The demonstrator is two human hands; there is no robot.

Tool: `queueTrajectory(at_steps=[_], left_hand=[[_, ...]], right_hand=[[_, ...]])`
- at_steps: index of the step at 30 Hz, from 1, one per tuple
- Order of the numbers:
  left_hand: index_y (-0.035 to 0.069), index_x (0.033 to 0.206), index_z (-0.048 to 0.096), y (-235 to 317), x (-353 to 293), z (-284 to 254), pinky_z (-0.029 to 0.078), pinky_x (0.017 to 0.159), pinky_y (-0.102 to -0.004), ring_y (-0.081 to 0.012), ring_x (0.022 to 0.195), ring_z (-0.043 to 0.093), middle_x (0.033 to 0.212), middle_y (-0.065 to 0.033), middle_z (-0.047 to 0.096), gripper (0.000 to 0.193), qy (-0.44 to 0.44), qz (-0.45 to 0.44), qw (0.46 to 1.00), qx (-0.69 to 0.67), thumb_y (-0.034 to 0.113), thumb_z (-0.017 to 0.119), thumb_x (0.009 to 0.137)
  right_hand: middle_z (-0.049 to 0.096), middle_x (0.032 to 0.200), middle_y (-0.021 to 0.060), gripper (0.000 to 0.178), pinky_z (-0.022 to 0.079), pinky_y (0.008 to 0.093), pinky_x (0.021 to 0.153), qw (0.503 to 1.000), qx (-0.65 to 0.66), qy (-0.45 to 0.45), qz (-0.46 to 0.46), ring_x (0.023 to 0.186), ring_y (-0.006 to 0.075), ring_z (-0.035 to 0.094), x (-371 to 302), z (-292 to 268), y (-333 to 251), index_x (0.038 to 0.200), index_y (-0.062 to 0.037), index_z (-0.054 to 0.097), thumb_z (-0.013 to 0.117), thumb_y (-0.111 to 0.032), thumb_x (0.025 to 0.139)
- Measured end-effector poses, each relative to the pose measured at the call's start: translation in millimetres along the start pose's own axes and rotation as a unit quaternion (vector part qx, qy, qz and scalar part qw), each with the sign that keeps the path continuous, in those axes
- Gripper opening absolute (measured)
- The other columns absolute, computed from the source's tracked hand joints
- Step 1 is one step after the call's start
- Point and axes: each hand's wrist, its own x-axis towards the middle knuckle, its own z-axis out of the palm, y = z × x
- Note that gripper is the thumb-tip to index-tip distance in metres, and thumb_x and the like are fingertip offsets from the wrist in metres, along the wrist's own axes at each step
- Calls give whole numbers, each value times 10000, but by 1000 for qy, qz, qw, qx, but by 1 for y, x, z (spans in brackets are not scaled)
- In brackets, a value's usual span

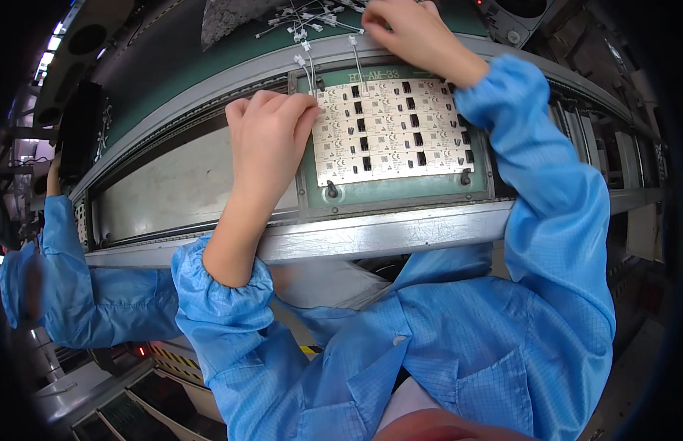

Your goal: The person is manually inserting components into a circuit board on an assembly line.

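A white circuit board panel point(391, 140) with rows of black components lies in a green carrier plate point(400, 189). My left hand point(271, 136) is closed in a pinch at the panel's upper left corner, on the lower end of a thin white cable point(310, 73) with small connectors. Another white cable point(356, 59) reaches from the rail down onto the panel's top edge. Beyond the rail my right hand point(411, 31) has its fingers curled at the right side of a loose pile of cables point(312, 18); what lies in the fingertips cannot be made out.
A metal conveyor rail point(371, 229) runs along the near side, another point(231, 77) along the far side. A clear plastic bag point(235, 22) sits on the green surface beyond. At left another person in blue point(69, 287) reaches over the line.
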Motion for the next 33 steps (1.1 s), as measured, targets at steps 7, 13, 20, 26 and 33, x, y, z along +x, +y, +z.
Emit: queueTrajectory(at_steps=[7,13,20,26,33], left_hand=[[147,887,772,3,-7,4,361,910,-423,-207,1040,586,961,50,726,74,-5,-13,999,33,182,778,822],[164,882,777,5,-5,5,356,910,-417,-224,1031,573,975,60,698,72,-24,-107,994,9,187,776,814],[174,875,781,0,-6,3,355,904,-416,-225,1030,570,963,54,695,66,-32,-97,995,3,187,771,810],[168,853,782,-1,-6,-2,356,912,-421,-235,1031,574,960,49,708,60,-51,-113,992,23,187,757,801],[155,855,782,2,-5,0,356,918,-437,-241,1053,572,967,50,708,66,-50,-128,991,-1,181,751,802]], right_hand=[[686,982,160,206,427,613,900,992,121,21,3,998,373,656,14,12,-8,920,-25,686,595,-207,897],[686,872,213,192,531,502,731,998,45,25,48,821,426,672,32,29,8,859,1,655,594,-174,909],[716,795,191,160,549,384,672,955,247,20,161,735,283,715,39,-36,9,924,23,678,656,-134,902],[717,826,95,150,532,295,668,920,344,101,160,743,153,677,29,-48,26,980,36,696,695,-104,926],[669,833,27,117,493,220,677,860,469,104,173,736,85,613,-26,-85,36,998,11,672,689,-103,976]])
